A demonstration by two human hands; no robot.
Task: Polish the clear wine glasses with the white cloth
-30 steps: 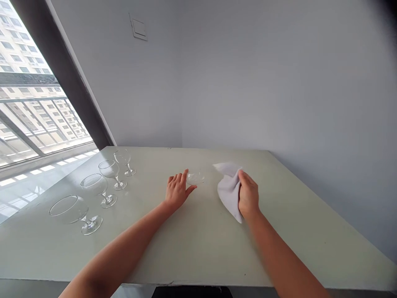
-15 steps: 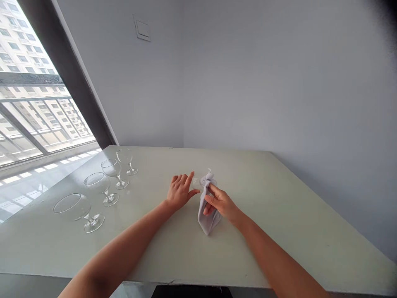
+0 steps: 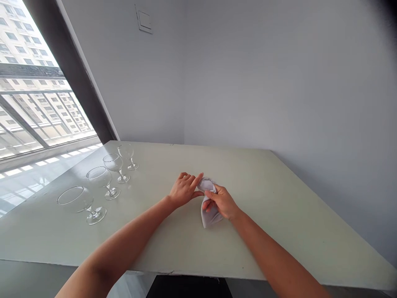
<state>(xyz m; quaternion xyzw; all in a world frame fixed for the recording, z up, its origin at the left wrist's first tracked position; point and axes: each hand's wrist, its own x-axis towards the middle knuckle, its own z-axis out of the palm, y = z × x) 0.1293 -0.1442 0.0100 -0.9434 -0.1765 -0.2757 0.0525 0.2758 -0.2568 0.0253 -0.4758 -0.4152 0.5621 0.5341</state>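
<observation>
head view. item: one left hand, fingers and thumb spread around the near left side of a clear, round-rimmed glass, grasping it; the exact contact is partly hidden. item: one right hand, clenched on a pale lavender-white soft fabric cloth, thumb uppermost beside the glass rim. the cloth is bunched at the glass and its loose end hangs below the right hand; whether all of it at the rim lies inside the bowl or partly behind cannot be told. location of glass and cloth: between the two hands, over the middle of a pale greenish-white, smooth tabletop.

item: four clear, stemmed, round-bowled glasses, standing on their feet in a row along the left side, well apart from the hands: nearest, second, third, farthest.

surroundings: plain grey wall; white square switch plate; dark brown window frame at left, pale many-windowed building beyond.
</observation>
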